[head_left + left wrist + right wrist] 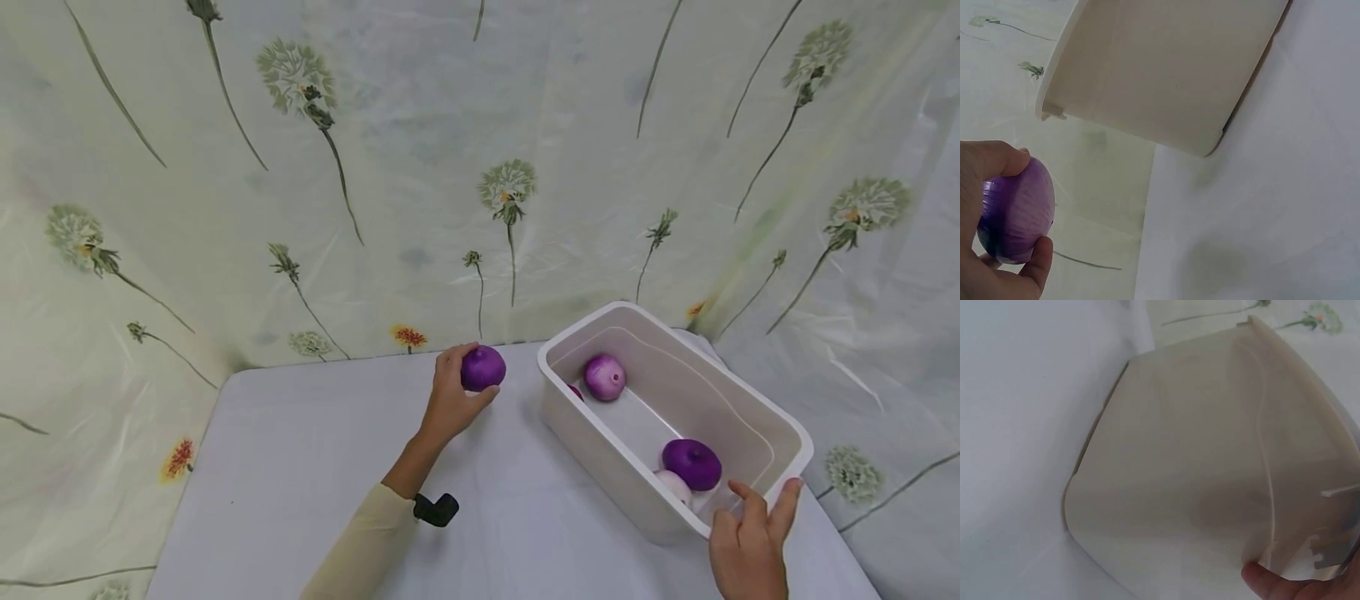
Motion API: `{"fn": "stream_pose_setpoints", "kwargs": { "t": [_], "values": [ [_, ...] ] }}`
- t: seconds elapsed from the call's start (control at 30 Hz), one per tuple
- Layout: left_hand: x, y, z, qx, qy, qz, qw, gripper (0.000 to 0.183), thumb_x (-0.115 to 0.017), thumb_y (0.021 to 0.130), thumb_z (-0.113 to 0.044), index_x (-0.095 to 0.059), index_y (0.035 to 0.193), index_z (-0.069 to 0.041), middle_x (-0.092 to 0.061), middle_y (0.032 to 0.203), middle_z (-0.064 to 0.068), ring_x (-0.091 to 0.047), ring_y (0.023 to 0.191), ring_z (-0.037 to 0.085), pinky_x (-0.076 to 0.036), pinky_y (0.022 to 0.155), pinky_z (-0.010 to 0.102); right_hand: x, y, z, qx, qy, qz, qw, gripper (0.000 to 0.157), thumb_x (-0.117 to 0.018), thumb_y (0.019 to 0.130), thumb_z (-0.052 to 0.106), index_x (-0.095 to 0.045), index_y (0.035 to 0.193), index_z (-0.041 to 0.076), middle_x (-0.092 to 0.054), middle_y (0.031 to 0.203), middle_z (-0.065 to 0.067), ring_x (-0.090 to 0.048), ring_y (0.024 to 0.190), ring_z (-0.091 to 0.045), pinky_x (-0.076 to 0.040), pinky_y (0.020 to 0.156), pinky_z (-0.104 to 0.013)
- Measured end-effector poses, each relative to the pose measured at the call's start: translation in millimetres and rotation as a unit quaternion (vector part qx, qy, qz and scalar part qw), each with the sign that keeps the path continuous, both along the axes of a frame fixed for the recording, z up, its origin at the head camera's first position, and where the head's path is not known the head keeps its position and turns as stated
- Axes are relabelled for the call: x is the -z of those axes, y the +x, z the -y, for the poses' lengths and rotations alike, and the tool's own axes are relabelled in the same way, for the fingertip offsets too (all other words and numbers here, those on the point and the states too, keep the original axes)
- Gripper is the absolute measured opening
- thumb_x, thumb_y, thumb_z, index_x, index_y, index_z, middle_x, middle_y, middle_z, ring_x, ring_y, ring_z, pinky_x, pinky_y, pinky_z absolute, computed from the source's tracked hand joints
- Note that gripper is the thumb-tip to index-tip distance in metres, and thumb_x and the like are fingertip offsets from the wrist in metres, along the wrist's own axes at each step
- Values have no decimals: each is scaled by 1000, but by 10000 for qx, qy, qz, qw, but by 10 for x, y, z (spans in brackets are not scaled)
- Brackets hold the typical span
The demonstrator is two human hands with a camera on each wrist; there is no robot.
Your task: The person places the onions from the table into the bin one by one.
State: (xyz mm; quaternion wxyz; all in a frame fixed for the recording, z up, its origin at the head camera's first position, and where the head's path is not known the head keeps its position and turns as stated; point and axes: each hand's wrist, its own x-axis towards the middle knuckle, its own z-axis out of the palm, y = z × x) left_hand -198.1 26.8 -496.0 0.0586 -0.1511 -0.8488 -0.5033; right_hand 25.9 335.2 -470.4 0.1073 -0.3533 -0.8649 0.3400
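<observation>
My left hand (452,400) holds a red onion (483,368) between thumb and fingers, raised above the back edge of the table, left of the bin. In the left wrist view, the same onion (1025,209) shows a glossy skin, dark purple on one side and paler on the other. A white plastic bin (600,462) stands at the right. At its near right corner my right hand (750,546) grips the rim. In the right wrist view a digit (1266,580) of that hand lies against the bin's outer wall.
Inside the bin lie a pink-purple onion (604,377), a dark purple onion (692,464) and a pale round one (672,485). Another reddish piece (575,392) is mostly hidden by the bin wall. A white cloth covers the table (300,467); a flowered curtain (412,208) hangs behind.
</observation>
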Motion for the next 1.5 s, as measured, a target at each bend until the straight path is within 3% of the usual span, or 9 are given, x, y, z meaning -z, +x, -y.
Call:
{"fn": "stream_pose_setpoints", "kwargs": {
  "t": [0.33, 0.53, 0.7, 1.0, 1.2, 1.4, 1.5],
  "values": [
    [-382, 36, -381, 496, 104, -175, 9986, 71, -76, 75, -28, -39, 136, -26, -32, 139, 9, -46, 121, 26, -48, 93, 40, -10, 0, -15, 22, -36, 124, 9999, 49, -30, 91, 16, -35, 136, 0, 34, 150, 3, -6, 139, -46, -24, 101, -66],
    [-524, 88, -679, 783, 52, -297, 9965, 71, -76, 75, -29, -38, 136, -27, -32, 139, 7, -48, 119, 22, -48, 92, 36, -12, -5, -5, 56, -27, 53, 10000, 48, -30, 91, 16, -36, 136, -1, 34, 150, 2, 1, 141, -43, -23, 101, -66],
    [-612, 160, -987, 1100, -88, -345, 9933, 72, -75, 76, -31, -37, 137, -29, -33, 139, 7, -48, 120, 23, -47, 93, 39, -21, 21, -19, -11, 12, -53, 10000, 46, -29, 91, 15, -37, 135, 0, 33, 150, 2, -7, 139, -47, -26, 97, -69],
    [-652, 327, -1414, 1598, -387, -425, 9855, 73, -74, 76, -37, -35, 137, -33, -33, 139, 4, -47, 118, 23, -49, 88, 37, -20, 37, -31, -104, 48, -39, 9999, 45, -30, 92, 15, -37, 134, -1, 35, 149, 1, -12, 137, -50, -29, 94, -69],
    [-638, 341, -1440, 1697, -532, -714, 9815, 73, -74, 75, -39, -34, 137, -32, -36, 138, 2, -49, 116, 21, -49, 88, 35, -22, 33, -12, -80, 67, -100, 9999, 45, -29, 92, 15, -37, 133, -1, 34, 150, 0, -12, 137, -50, -28, 95, -69],
    [-610, 360, -1397, 1784, -1146, -987, 9723, 87, -67, 76, -54, -20, 146, -35, -26, 152, 0, -24, 140, 31, -30, 105, 57, -28, 27, 4, -94, 19, -42, 9999, 46, -29, 92, 16, -36, 134, -1, 34, 150, 2, -10, 138, -49, -28, 96, -69],
    [-601, 371, -1373, 1757, -1283, -983, 9711, 88, -64, 77, -56, -18, 148, -32, -22, 154, 2, -16, 143, 34, -22, 108, 60, -28, 33, 2, -62, 64, 3, 10000, 46, -29, 92, 16, -36, 135, 0, 34, 150, 2, -12, 137, -50, -28, 95, -69]
  ]
}}
